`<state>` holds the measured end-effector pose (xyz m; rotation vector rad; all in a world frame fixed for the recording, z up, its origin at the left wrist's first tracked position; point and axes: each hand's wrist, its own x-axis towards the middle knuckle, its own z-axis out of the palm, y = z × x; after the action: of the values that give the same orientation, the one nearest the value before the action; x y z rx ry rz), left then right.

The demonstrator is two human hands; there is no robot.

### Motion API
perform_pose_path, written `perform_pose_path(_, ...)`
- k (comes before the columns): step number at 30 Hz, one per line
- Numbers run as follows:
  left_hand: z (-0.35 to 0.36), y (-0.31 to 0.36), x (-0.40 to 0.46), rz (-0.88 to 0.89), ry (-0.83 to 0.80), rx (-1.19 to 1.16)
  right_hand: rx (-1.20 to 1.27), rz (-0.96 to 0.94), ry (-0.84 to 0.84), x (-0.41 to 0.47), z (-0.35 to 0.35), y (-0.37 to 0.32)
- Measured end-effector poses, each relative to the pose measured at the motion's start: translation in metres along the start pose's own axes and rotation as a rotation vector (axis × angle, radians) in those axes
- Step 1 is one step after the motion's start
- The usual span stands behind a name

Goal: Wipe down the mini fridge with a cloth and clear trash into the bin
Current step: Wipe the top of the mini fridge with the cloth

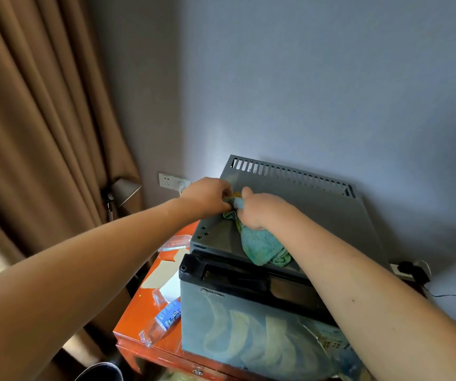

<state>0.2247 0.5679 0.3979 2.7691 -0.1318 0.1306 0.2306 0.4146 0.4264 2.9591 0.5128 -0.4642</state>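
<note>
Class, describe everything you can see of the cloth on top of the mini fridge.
The cloth is teal-green terry towelling with yellowish patches, crumpled and bunched. It lies on the grey top of the mini fridge, near its front edge. The left hand and right hand both grip its upper end.

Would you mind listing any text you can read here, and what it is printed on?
None can be read for certain.
Fridge door: a small logo near its top edge, too blurred to read.
Bottle label: blue with white print, too blurred to read.
</note>
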Motion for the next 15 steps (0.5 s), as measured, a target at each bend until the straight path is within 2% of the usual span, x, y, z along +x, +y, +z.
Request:
perform_pose_path(6, 0.008, -0.001, 0.023, -0.039, 0.042, 0.014, -0.103, -0.073, 0.027, 0.023, -0.012, 0.020)
perform_pose_path(15, 0.015, -0.007, 0.106, -0.164, 0.082, -0.001, -0.132, -0.078, 0.023, 0.119, -0.034, 0.043)
